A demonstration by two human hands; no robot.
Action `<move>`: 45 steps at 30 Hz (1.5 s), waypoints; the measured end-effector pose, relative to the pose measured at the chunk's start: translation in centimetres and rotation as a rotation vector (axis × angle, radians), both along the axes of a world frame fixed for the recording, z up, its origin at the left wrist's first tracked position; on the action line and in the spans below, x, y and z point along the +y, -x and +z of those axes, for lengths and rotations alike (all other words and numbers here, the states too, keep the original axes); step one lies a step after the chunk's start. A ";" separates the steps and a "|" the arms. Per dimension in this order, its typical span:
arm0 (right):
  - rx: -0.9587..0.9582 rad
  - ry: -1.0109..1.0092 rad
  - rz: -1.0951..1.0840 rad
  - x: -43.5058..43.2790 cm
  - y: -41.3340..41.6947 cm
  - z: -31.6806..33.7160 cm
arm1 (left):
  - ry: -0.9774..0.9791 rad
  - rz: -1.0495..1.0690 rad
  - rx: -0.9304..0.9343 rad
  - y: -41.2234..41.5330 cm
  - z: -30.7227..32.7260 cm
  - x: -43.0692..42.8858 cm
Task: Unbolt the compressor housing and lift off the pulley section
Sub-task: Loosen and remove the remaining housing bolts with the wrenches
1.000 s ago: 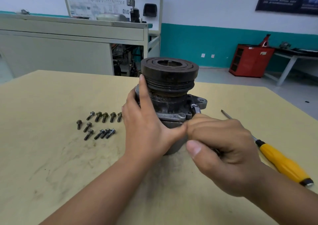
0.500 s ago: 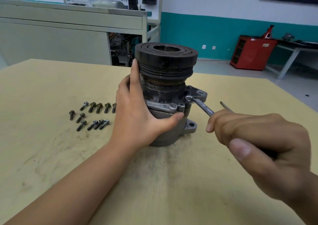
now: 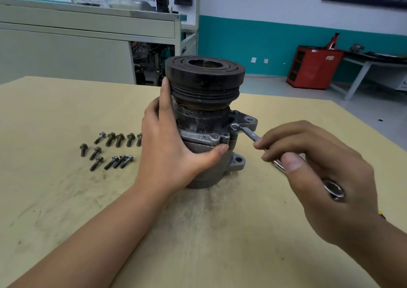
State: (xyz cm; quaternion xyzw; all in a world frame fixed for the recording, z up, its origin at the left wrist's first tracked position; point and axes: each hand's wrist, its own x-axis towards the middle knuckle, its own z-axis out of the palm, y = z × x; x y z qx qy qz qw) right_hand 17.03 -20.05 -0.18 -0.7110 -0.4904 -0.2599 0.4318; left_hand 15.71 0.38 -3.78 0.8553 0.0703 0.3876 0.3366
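The compressor (image 3: pixel 204 133) stands upright on the table, its dark grooved pulley (image 3: pixel 204 76) on top of the grey housing. My left hand (image 3: pixel 174 146) wraps the housing's left side, fingers up against the pulley and thumb across the front flange. My right hand (image 3: pixel 312 164) grips a small silver wrench (image 3: pixel 246 132). The wrench's far end sits on a bolt at the housing's right flange; its ring end pokes out by my palm.
Several loose bolts (image 3: pixel 110 149) lie in two rows on the table left of the compressor. A yellow screwdriver handle (image 3: pixel 382 215) peeks out behind my right wrist. A grey cabinet (image 3: pixel 66 52) and a red cart (image 3: pixel 312 67) stand beyond the table.
My right hand has swung the wrench handle out to the right, away from my left thumb, with its head staying on the flange bolt. The left hand keeps its hold.
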 end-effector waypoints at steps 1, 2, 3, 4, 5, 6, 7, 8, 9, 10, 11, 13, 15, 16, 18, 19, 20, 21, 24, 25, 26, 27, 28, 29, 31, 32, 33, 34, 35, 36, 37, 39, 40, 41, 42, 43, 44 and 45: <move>-0.010 0.010 -0.039 0.0 0.1 0.0 | -0.001 -0.002 0.001 0.0 0.0 0.0; -0.018 0.016 -0.073 -0.1 0.2 0.0 | -0.003 -0.002 0.002 0.0 0.0 0.0; -0.026 0.021 -0.108 -0.2 0.3 0.1 | -0.004 -0.003 0.004 0.1 0.1 0.0; -0.036 0.025 -0.143 -0.2 0.3 0.2 | -0.003 -0.006 0.007 0.1 0.1 0.0; -0.045 0.030 -0.176 -0.3 0.4 0.3 | 0.001 -0.011 0.008 0.1 0.1 -0.1; -0.051 0.038 -0.204 -0.3 0.5 0.3 | 0.005 -0.015 0.008 0.2 0.2 -0.1; -0.049 0.049 -0.223 -0.3 0.6 0.4 | 0.008 -0.018 0.007 0.2 0.2 -0.1; -0.038 0.059 -0.239 -0.4 0.7 0.4 | 0.009 -0.018 0.008 0.2 0.2 -0.1; -0.024 0.067 -0.251 -0.4 0.8 0.4 | 0.007 -0.017 0.008 0.3 0.2 -0.1; -0.015 0.071 -0.261 -0.6 0.9 0.4 | 0.006 -0.017 0.009 0.3 0.3 -0.2; -0.004 0.074 -0.269 -0.9 1.0 0.5 | 0.007 -0.020 0.010 0.3 0.2 -0.2; 0.056 0.074 -0.270 -1.5 1.1 0.8 | 0.014 -0.028 0.013 0.3 0.3 -0.2; 0.121 0.095 -0.276 -2.0 1.3 1.3 | 0.019 -0.034 0.011 0.3 0.3 -0.2; 0.123 0.118 -0.297 -2.2 1.4 1.5 | 0.018 -0.034 0.009 0.3 0.3 -0.2; 0.119 0.170 -0.350 -2.3 1.9 2.0 | 0.019 -0.032 0.007 0.3 0.2 -0.2; 0.148 0.183 -0.372 -2.3 2.1 2.1 | 0.019 -0.030 0.009 0.3 0.2 -0.2; 0.193 0.193 -0.393 -2.3 2.4 2.3 | 0.020 -0.028 0.010 0.3 0.3 -0.2; 0.231 0.212 -0.423 -2.3 2.6 2.5 | 0.021 -0.026 0.012 0.3 0.3 -0.3; 0.297 0.293 -0.488 -2.1 2.7 3.0 | 0.021 -0.026 0.018 0.3 0.4 -0.3; 0.323 0.309 -0.494 -2.0 2.7 3.1 | 0.021 -0.027 0.019 0.3 0.4 -0.3; 0.349 0.317 -0.495 -1.8 2.8 3.3 | 0.020 -0.029 0.019 0.3 0.4 -0.3; 0.374 0.319 -0.490 -1.7 2.9 3.4 | 0.020 -0.031 0.018 0.3 0.3 -0.3; 0.396 0.315 -0.483 -1.6 3.0 3.5 | 0.020 -0.032 0.017 0.3 0.3 -0.3; 0.414 0.310 -0.476 -1.5 3.0 3.6 | 0.021 -0.032 0.017 0.3 0.3 -0.3; 0.440 0.299 -0.464 -1.4 3.0 3.6 | 0.023 -0.032 0.018 0.3 0.4 -0.2; 0.443 0.295 -0.460 -1.4 3.0 3.6 | 0.025 -0.036 0.018 0.3 0.4 -0.2; 0.439 0.295 -0.459 -1.3 3.0 3.6 | 0.027 -0.043 0.018 0.4 0.4 -0.1; 0.433 0.297 -0.462 -1.4 3.0 3.5 | 0.028 -0.048 0.019 0.4 0.4 -0.1; 0.423 0.305 -0.466 -1.4 2.9 3.5 | 0.028 -0.051 0.020 0.4 0.4 -0.1; 0.416 0.318 -0.470 -1.5 2.9 3.6 | 0.028 -0.050 0.023 0.4 0.3 -0.1; 0.411 0.331 -0.475 -1.5 2.9 3.7 | 0.026 -0.048 0.025 0.4 0.3 0.0; 0.407 0.352 -0.486 -1.7 2.8 3.9 | 0.023 -0.045 0.028 0.5 0.4 -0.1; 0.408 0.357 -0.488 -1.7 2.8 4.0 | 0.024 -0.045 0.030 0.5 0.4 -0.1; 0.411 0.359 -0.487 -1.7 2.7 4.1 | 0.026 -0.045 0.032 0.5 0.4 -0.1; 0.420 0.359 -0.483 -1.7 2.7 4.1 | 0.029 -0.045 0.033 0.6 0.4 -0.1; 0.425 0.357 -0.478 -1.6 2.6 4.2 | 0.031 -0.046 0.034 0.6 0.5 -0.1; 0.426 0.353 -0.475 -1.6 2.6 4.2 | 0.031 -0.047 0.035 0.6 0.5 -0.1; 0.423 0.348 -0.475 -1.6 2.6 4.2 | 0.028 -0.049 0.037 0.6 0.5 -0.1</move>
